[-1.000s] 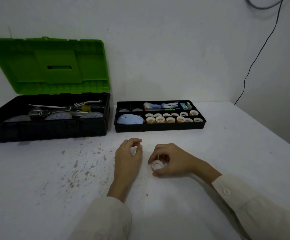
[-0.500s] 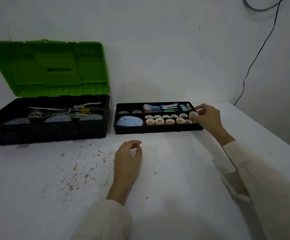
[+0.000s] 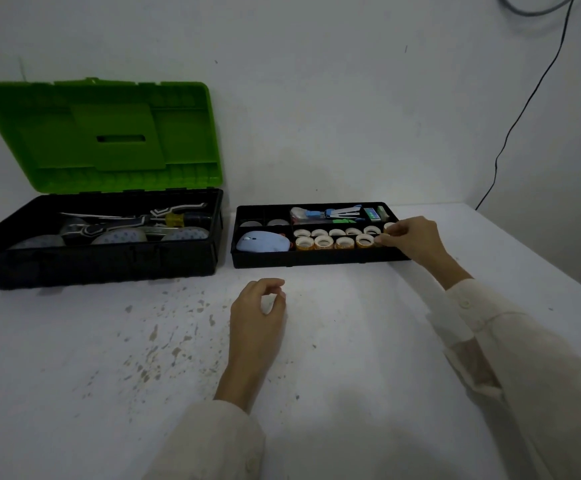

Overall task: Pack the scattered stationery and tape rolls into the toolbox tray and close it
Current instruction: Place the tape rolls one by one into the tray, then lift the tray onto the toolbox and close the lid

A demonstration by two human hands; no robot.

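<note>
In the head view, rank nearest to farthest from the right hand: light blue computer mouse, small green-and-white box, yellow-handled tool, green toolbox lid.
From the right hand:
1. Small green-and-white box, tray's back right.
2. Light blue computer mouse, tray's front left.
3. Yellow-handled tool, inside black toolbox.
4. Green toolbox lid, raised, far left.

No text, brand, number or sign is legible. The small green-and-white box (image 3: 371, 214) in the rear compartment of the black plastic tray (image 3: 317, 263) bears print too small to read. The orange-cored tape rolls (image 3: 323, 242) and the green toolbox lid (image 3: 109, 133) show no readable marking.
</note>
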